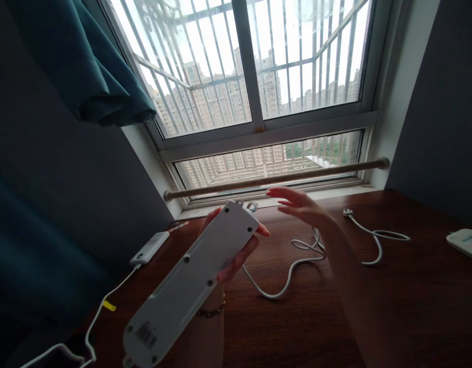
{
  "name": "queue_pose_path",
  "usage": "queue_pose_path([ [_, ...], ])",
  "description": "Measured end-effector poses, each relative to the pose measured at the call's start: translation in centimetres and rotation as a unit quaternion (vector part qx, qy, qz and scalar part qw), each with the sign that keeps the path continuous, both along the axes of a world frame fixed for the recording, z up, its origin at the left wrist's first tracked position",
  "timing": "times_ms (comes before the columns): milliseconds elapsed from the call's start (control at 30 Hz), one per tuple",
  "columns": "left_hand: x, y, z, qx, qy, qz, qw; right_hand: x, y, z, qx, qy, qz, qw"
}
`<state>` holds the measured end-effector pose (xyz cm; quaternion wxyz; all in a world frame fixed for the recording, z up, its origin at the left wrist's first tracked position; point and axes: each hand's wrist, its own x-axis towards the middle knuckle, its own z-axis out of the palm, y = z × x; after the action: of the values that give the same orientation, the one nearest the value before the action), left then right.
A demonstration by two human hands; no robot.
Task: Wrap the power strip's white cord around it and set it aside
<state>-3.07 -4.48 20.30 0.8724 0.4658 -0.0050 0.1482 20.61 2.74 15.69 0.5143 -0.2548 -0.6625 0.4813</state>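
A long white power strip (182,283) is tilted up in front of me. Its screw-dotted underside and a small printed label face me. My left hand (239,259) is wrapped around it near the upper end, with part of the fingers hidden behind. Right of the strip, my right hand (301,207) is raised in the air, fingers stretched out and touching nothing. A white cord (276,296) lies in loops on the dark wooden surface (274,332), passing behind my right forearm. Farther right lies a plug (347,212) on a white cord.
At left a white power bank (150,248) rests with a white cable (105,299) attached, a yellow tag on it. A white device (466,241) sits at the right edge. Behind are a horizontal rail (277,179) and a barred window; a blue curtain (93,76) hangs at upper left.
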Motion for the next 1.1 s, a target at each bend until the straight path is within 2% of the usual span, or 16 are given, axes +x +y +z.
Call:
queue_pose_path([
  [67,0.5,-0.5,0.4,0.02,0.027,0.003,0.999,-3.1,-1.5,0.2,0.125,-0.048,0.159,0.978],
  [133,1.0,-0.8,0.7,0.037,0.043,-0.004,0.998,-5.4,-2.3,-0.1,0.212,-0.083,0.19,0.955],
  [233,1.4,-1.4,0.7,0.062,0.066,0.03,0.995,-6.7,-2.2,-0.5,0.257,-0.083,0.102,0.957],
  [333,1.4,-2.6,0.2,0.088,0.078,0.129,0.985,-5.3,-1.1,-0.5,0.271,-0.054,-0.031,0.961],
  [400,1.2,-3.5,-0.2,0.12,0.091,0.213,0.965,-3.4,-0.4,-0.2,0.304,-0.033,-0.141,0.942],
  [433,1.1,-3.9,-0.4,0.141,0.104,0.269,0.947,-2.3,-0.3,0.0,0.333,-0.028,-0.2,0.921],
  [533,0.9,-3.9,-0.6,0.214,0.185,0.428,0.859,0.4,-0.7,0.7,0.447,-0.059,-0.395,0.8],
  [567,0.8,-3.4,-0.6,0.245,0.234,0.437,0.833,1.0,-1.0,1.0,0.467,-0.079,-0.438,0.764],
  [633,0.6,-2.2,-0.7,0.328,0.297,0.447,0.778,1.7,-1.7,1.5,0.484,-0.117,-0.474,0.726],
  [667,0.4,-1.5,-0.8,0.367,0.304,0.481,0.735,1.9,-2.0,1.7,0.484,-0.134,-0.472,0.725],
  [733,-0.2,-0.4,-1.1,0.461,0.316,0.553,0.618,2.1,-2.3,1.9,0.457,-0.161,-0.432,0.76],
  [767,-0.6,0.0,-1.2,0.513,0.322,0.575,0.55,2.2,-2.3,1.9,0.425,-0.178,-0.384,0.8],
  [833,-1.7,0.4,-1.2,0.613,0.334,0.577,0.424,2.4,-2.1,1.8,0.324,-0.22,-0.223,0.893],
  [900,-2.6,0.3,-1.0,0.685,0.337,0.555,0.329,2.6,-1.7,1.6,0.206,-0.258,-0.023,0.943],
  [1000,-3.0,-0.6,-0.4,0.733,0.336,0.543,0.233,2.8,-1.5,1.4,0.083,-0.287,0.226,0.927],
  [1100,-2.4,-1.7,0.2,0.749,0.32,0.553,0.176,2.9,-1.8,1.4,0.016,-0.287,0.366,0.885],
])
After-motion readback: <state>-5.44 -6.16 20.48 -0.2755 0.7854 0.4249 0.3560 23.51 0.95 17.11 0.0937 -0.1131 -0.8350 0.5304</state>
